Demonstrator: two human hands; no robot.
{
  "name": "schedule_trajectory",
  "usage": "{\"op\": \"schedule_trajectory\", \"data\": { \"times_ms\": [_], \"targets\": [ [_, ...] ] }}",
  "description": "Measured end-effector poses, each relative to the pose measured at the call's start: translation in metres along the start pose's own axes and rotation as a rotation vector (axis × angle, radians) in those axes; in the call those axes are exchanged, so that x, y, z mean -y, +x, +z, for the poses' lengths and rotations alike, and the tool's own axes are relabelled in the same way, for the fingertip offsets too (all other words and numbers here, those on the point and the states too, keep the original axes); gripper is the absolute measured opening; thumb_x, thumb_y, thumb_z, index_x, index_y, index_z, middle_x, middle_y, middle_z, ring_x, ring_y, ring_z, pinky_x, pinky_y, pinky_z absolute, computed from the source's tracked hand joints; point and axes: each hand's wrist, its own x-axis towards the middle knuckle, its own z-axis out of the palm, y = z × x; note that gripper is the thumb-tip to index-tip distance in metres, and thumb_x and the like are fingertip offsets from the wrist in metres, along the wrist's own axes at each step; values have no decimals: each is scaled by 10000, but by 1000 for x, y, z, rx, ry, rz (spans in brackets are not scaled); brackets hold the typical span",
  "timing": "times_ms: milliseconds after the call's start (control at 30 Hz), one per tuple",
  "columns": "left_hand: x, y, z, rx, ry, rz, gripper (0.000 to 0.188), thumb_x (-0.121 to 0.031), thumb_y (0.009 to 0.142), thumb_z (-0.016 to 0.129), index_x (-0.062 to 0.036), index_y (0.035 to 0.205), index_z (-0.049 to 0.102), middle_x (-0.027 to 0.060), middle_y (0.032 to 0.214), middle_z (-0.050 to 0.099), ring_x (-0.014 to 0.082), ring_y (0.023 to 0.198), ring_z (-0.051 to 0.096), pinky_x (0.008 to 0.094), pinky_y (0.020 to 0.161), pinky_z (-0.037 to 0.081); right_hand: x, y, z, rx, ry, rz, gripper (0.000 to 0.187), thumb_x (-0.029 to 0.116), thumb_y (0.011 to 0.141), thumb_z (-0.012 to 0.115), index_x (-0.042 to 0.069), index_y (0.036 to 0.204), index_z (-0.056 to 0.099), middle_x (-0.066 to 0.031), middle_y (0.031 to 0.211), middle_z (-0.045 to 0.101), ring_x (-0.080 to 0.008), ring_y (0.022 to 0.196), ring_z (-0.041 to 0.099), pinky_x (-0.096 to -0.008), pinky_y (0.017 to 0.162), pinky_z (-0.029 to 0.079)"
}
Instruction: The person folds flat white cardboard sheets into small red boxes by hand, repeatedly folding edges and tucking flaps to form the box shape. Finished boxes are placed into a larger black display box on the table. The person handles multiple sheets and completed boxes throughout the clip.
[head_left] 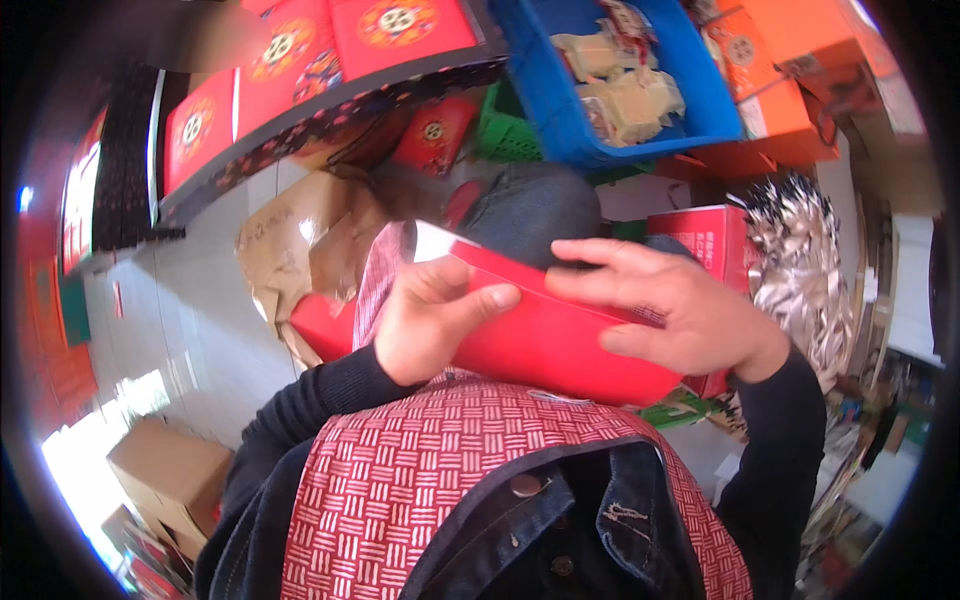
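Observation:
A long red cardboard box (pixel 550 345) lies tilted across my lap, with a white patch at its far left end. My left hand (pixel 430 315) grips that end, its thumb pressed on the red face and its other fingers hidden underneath. Over the right part of the box is my right hand (pixel 680 305), fingers stretched out and apart from the thumb, at the far edge and face. Whether its fingertips press on the card is hard to tell. A red-and-white patterned apron (pixel 390 480) covers my front.
A blue crate (pixel 640 155) holding beige packets stands ahead, above a green crate (pixel 505 125). Red printed boxes (pixel 400 25) sit on a dark-edged table at far left. Brown paper (pixel 300 240) lies left, a bundle of shiny ribbons (pixel 800 260) right, a carton (pixel 170 470) near left.

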Motion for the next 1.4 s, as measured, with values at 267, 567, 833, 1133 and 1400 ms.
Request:
{"op": "schedule_trajectory", "data": {
  "times_ms": [267, 567, 833, 1133, 1400],
  "targets": [
    [-73, 52, 53, 207, 394, 189, 205, -125, 876, 677, 62, 956, 652, 52, 812, 681, 96, 699, 623, 245, 659, 507, -1, -111, -12, -138, -205, 135, 760, 139, 800, 666, -14, 1443, 291, -250, 1391, 443, -291, 1286, 471, -356, 1003, 415],
    [-73, 44, 133, 434, 956, 1038, 190, -29, 803, 668, 3, 985, 623, 138, 949, 638, 273, 861, 630, 342, 771, 495, -90, -92, 64, -1362, 63, 231, 398, 89, 903, 502, 10, 1293, 498, -229, 1194, 603, -339, 1113, 600, -380, 905, 470],
    [87, 71, 108, 115, -25, 318, 341, -133, 953, 552, 8, 1259, 501, 73, 1202, 568, 193, 1085, 544, 347, 969, 409, -120, -5, 91, -1357, 57, -44, 579, 79, 882, 455, -64, 1416, 285, -316, 1270, 500, -417, 1187, 508, -414, 974, 427],
    [89, 87, 113, 26, -97, 341, 378, -6, 895, 570, -30, 1265, 491, 73, 1225, 549, 184, 1126, 526, 332, 999, 395, -129, -20, 65, -1047, 1242, -491, 512, 264, 1009, 441, -68, 1393, 372, -143, 1355, 502, -164, 1228, 488, -308, 1037, 379],
    [92, 92, 111, 34, -21, 325, 452, -13, 907, 552, -51, 1343, 435, 83, 1307, 519, 215, 1188, 502, 395, 1026, 389, -120, -18, 54, -1191, 901, -334, 439, 165, 970, 551, -43, 1347, 465, -99, 1232, 600, -105, 1076, 571, -240, 926, 457]
  ]
}}
